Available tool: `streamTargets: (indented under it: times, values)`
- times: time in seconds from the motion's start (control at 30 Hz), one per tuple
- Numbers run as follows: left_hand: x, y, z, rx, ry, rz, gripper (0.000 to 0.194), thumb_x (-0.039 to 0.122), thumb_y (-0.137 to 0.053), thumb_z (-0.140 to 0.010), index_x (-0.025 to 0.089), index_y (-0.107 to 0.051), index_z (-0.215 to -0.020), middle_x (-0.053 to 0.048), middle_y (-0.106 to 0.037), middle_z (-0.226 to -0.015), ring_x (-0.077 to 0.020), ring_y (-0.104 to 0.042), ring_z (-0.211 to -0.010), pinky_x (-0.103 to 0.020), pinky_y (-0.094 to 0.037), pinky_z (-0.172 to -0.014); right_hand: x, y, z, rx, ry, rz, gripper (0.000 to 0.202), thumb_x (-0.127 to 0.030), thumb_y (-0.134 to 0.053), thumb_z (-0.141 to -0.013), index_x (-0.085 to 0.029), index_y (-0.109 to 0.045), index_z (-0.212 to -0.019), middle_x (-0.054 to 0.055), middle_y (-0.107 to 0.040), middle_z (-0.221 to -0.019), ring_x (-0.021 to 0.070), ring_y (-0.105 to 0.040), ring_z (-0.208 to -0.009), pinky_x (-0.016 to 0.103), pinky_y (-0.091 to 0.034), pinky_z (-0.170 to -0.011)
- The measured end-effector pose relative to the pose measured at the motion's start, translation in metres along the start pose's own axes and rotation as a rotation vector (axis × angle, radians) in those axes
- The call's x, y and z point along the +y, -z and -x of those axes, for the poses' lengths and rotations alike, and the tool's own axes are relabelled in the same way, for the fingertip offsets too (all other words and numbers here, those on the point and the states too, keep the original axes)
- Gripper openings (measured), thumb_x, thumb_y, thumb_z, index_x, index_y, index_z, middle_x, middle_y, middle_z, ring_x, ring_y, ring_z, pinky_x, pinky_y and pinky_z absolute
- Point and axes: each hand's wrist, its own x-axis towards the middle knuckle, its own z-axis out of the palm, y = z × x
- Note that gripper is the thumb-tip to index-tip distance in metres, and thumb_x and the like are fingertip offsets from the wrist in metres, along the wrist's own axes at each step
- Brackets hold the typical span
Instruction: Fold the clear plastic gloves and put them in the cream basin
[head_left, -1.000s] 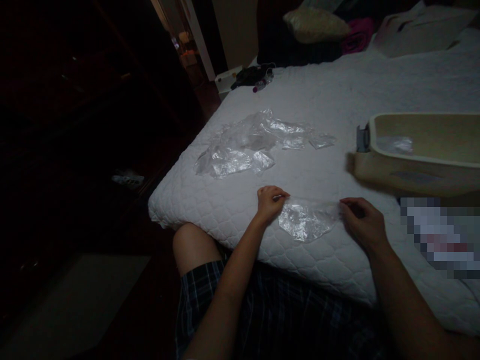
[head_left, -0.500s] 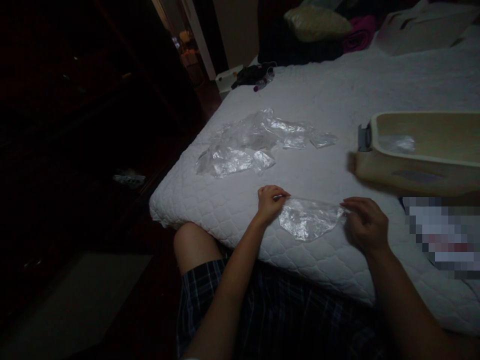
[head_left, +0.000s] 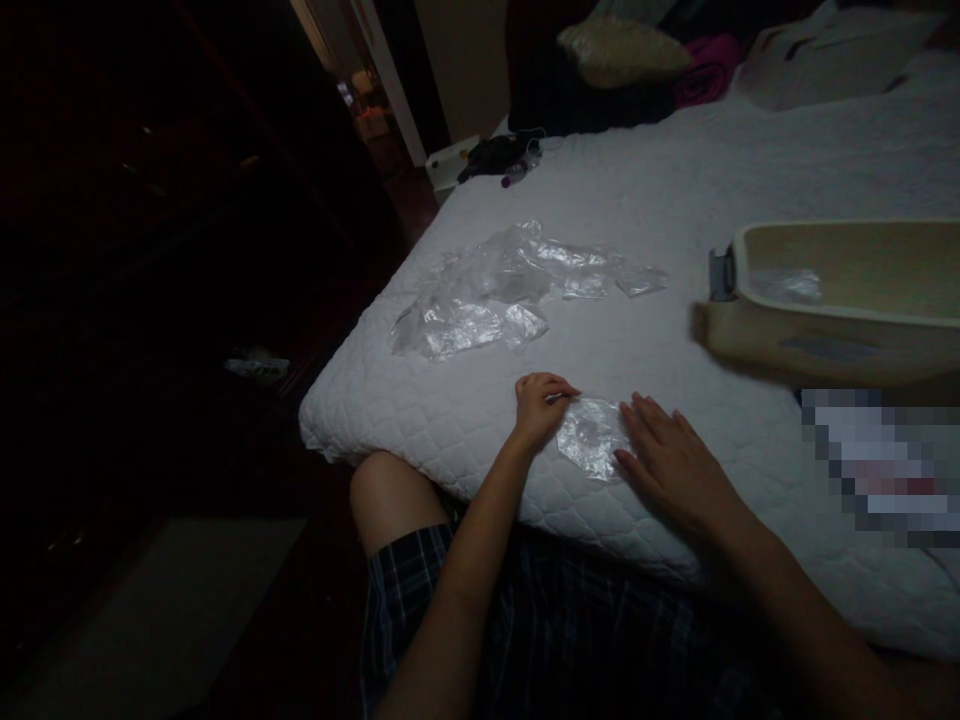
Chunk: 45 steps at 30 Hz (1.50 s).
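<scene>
A clear plastic bag (head_left: 591, 440) lies flat on the white quilted bed near its front edge. Its upper left corner is pinched between the thumb and fingers of my left hand (head_left: 541, 405). My right hand (head_left: 666, 455) rests flat with fingers spread over the right part of the bag, which is hidden beneath it. Beyond my hands, a loose heap of similar clear plastic bags (head_left: 480, 290) spreads across the bed.
At the right stands a cream plastic bin (head_left: 840, 345) with a grey latch and some clear plastic inside. A pale box (head_left: 840, 60), a cushion (head_left: 622, 52) and a rolled magenta cloth (head_left: 705, 72) sit at the back. The quilted bed (head_left: 360, 400) drops off at the left.
My right hand has let go of the bag's right corner, opened out and moved left onto the bag. My left hand keeps its pinch in the same place.
</scene>
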Motion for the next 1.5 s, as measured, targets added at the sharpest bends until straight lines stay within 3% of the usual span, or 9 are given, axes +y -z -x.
streamTargets:
  times: [0.27,0.33,0.5,0.73,0.9,1.07,1.17,1.27,1.5]
  values:
    - [0.007,0.022,-0.004,-0.083,-0.038,-0.038,0.028,0.009,-0.052,-0.085,0.023,-0.071,-0.099,-0.003,-0.07,-0.115,-0.0169,-0.06,-0.113,-0.041,-0.037,-0.108,0.004,-0.019,0.011,-0.03,0.023,0.095,0.067,-0.056,-0.032,-0.093,-0.014,-0.041,-0.145,0.018,-0.038,-0.15,0.0318,-0.033,-0.14,0.054,-0.025,-0.114]
    - [0.014,0.034,0.003,-0.083,-0.156,-0.137,0.033,0.014,-0.048,-0.09,0.023,-0.064,-0.117,-0.005,-0.061,-0.132,-0.0195,-0.05,-0.129,-0.046,-0.029,-0.115,0.003,-0.02,0.01,-0.027,0.02,0.098,0.067,-0.055,-0.032,-0.093,-0.014,-0.042,-0.144,0.019,-0.038,-0.15,0.0313,-0.032,-0.14,0.053,-0.024,-0.114]
    - [0.02,0.051,0.033,-0.34,-0.589,-0.405,0.041,0.031,-0.041,-0.096,0.021,-0.047,-0.136,-0.009,-0.044,-0.149,-0.0219,-0.03,-0.144,-0.052,-0.015,-0.121,0.004,-0.023,0.01,-0.014,0.005,0.075,0.063,-0.053,-0.031,-0.094,-0.017,-0.041,-0.145,0.015,-0.039,-0.151,0.0294,-0.031,-0.141,0.053,-0.024,-0.115]
    - [-0.011,0.041,0.046,-0.346,-0.509,-0.486,0.04,0.033,-0.033,-0.1,0.022,-0.047,-0.136,-0.006,-0.045,-0.148,-0.0232,-0.034,-0.142,-0.057,-0.021,-0.118,0.008,-0.026,0.012,-0.01,-0.018,0.041,0.057,-0.048,-0.034,-0.095,-0.02,-0.043,-0.144,0.013,-0.036,-0.152,0.0269,-0.031,-0.141,0.051,-0.023,-0.116]
    - [-0.012,0.039,0.047,-0.321,-0.506,-0.462,0.04,0.033,-0.036,-0.099,0.025,-0.047,-0.136,-0.005,-0.047,-0.147,-0.023,-0.035,-0.141,-0.056,-0.022,-0.118,0.017,-0.025,0.011,0.022,-0.041,-0.106,0.054,-0.042,-0.031,-0.095,-0.02,-0.045,-0.142,0.012,-0.039,-0.151,0.0273,-0.034,-0.14,0.053,-0.028,-0.113]
    - [-0.011,0.042,0.051,-0.251,-0.514,-0.423,0.04,0.032,-0.041,-0.097,0.023,-0.047,-0.136,-0.007,-0.052,-0.143,-0.0247,-0.039,-0.138,-0.056,-0.023,-0.118,0.019,-0.009,0.007,0.347,-0.255,-0.397,0.045,-0.043,-0.036,-0.093,-0.023,-0.058,-0.127,0.011,-0.056,-0.136,0.0282,-0.051,-0.127,0.052,-0.042,-0.103]
    - [-0.011,0.045,0.054,-0.21,-0.519,-0.408,0.04,0.032,-0.042,-0.096,0.021,-0.05,-0.134,-0.01,-0.054,-0.139,-0.0258,-0.042,-0.135,-0.055,-0.022,-0.118,0.016,0.003,0.004,0.51,-0.445,-0.417,0.035,-0.044,-0.047,-0.088,-0.024,-0.065,-0.111,0.01,-0.065,-0.115,0.0259,-0.063,-0.102,0.046,-0.05,-0.091]
    - [-0.011,0.048,0.056,-0.182,-0.528,-0.412,0.036,0.034,-0.044,-0.095,0.021,-0.056,-0.126,-0.012,-0.057,-0.133,-0.0259,-0.047,-0.129,-0.054,-0.023,-0.117,0.017,0.011,0.002,0.471,-0.57,-0.378,0.031,-0.045,-0.053,-0.083,-0.021,-0.068,-0.098,0.009,-0.066,-0.096,0.0221,-0.063,-0.078,0.041,-0.052,-0.077]
    - [-0.008,0.049,0.055,-0.16,-0.501,-0.434,0.029,0.033,-0.045,-0.095,0.022,-0.062,-0.116,-0.008,-0.063,-0.109,-0.0215,-0.055,-0.111,-0.051,-0.028,-0.114,0.031,0.005,-0.001,0.176,-0.716,-0.551,0.034,-0.053,-0.068,-0.067,-0.022,-0.065,-0.079,0.006,-0.067,-0.07,0.0224,-0.062,-0.061,0.037,-0.048,-0.056]
